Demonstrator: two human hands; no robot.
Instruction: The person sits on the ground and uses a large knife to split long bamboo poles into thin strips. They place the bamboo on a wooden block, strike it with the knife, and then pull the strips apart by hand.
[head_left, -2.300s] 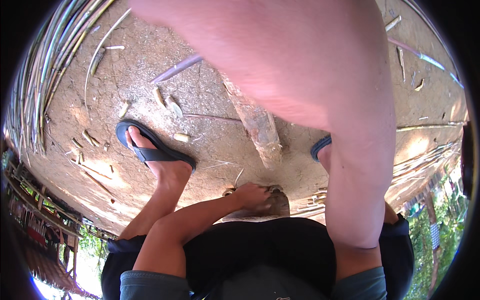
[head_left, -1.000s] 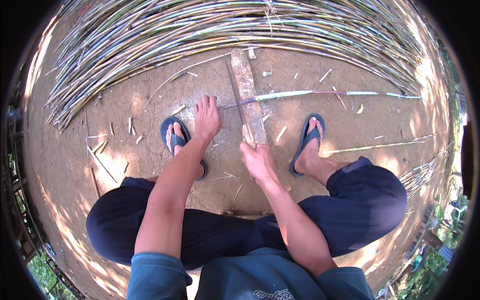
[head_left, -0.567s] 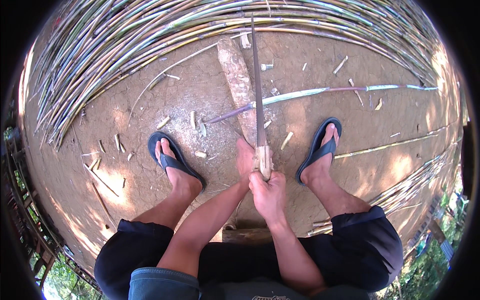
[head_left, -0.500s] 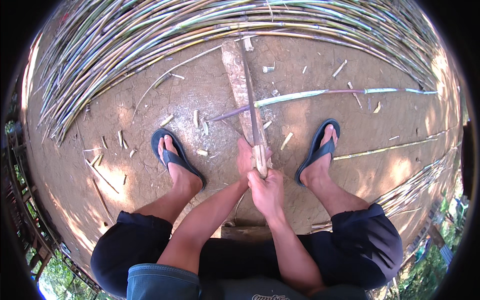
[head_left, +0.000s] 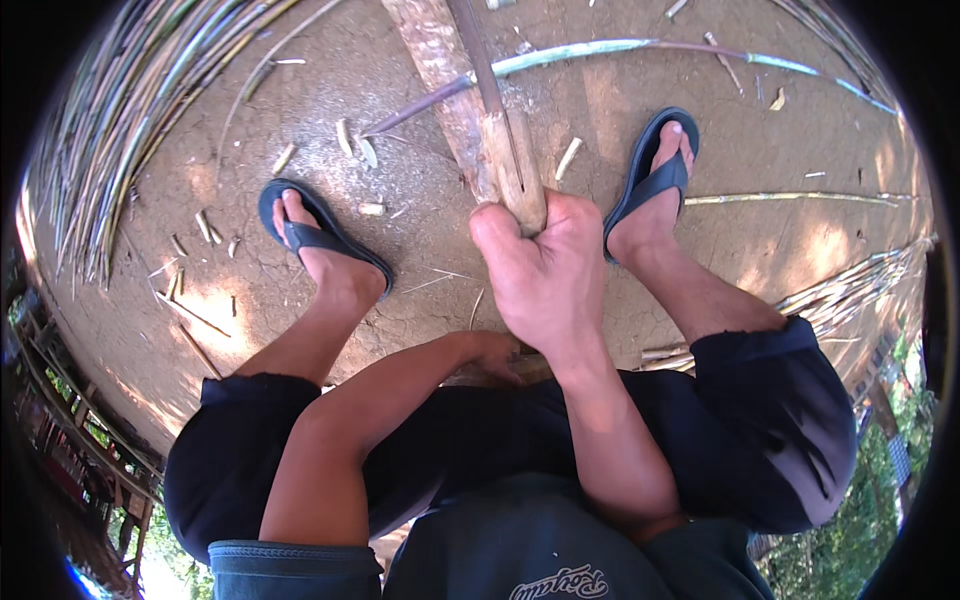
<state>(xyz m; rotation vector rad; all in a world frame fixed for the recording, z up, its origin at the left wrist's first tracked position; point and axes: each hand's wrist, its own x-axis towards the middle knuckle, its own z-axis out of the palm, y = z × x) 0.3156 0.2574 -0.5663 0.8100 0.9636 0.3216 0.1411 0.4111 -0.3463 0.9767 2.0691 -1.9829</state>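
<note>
From where I stand, the long-bladed tool [head_left: 478, 62] points away from the person, its narrow dark blade crossing over a jointed cane [head_left: 570, 54]; whether metal touches stalk I can't tell. The right hand [head_left: 550, 268] is clenched round the wooden handle [head_left: 517, 170], a pale, roughly shaped grip split down its length. The cane lies crosswise over a log [head_left: 425, 50], purple at its left end, chalky blue-green past the joint, then purple and bluish again as it bends off to the right.

I'd judge the work partly done: short cut pieces [head_left: 345, 138] lie around, while this cane looks unsevered under the blade and plenty of long stalks remain whole.

The log is blunt and heavy, its surface mottled and scuffed. Pale powder [head_left: 310, 110] dusts the cracked earth [head_left: 420, 255] left of it.

Down between the thighs, the left hand [head_left: 493, 355] is at a low piece of wood [head_left: 537, 369]; shadow hides its fingers, so I can't say whether it grasps anything.

Dark rubbery sandals [head_left: 320, 240] stand either side of the log. Further out, a heap of smooth, slender canes [head_left: 130, 120] sweeps along the upper left, and a thinner, straw-coloured bundle [head_left: 850, 285] lies at the right.
</note>
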